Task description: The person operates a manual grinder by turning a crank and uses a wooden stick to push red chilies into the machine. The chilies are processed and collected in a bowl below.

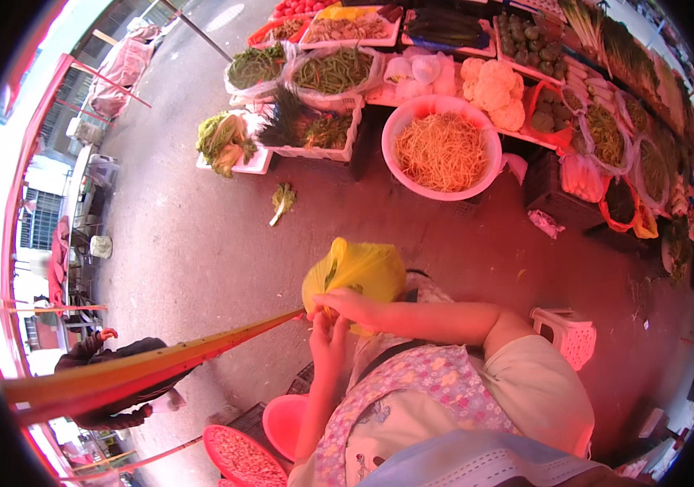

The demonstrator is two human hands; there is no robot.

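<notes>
A yellow plastic bag (367, 268), bulging and with something green showing through, hangs in front of my body. My right hand (347, 305) reaches across and grips the gathered neck of the bag. Just below it, my left hand (329, 337) is raised with its fingertips pinched at the same neck. The fingers of both hands meet there, so exactly how the neck is twisted or tied is hidden. I wear a floral apron (436, 373).
Ahead stand a basin of bean sprouts (442, 152), a vegetable crate (314, 134) and cauliflowers (493, 93). A long yellow pole (176, 357) slants in from the left. Behind it is another person (123, 381). A stool (566, 334) stands right; a red basin (245, 454) lies lower left.
</notes>
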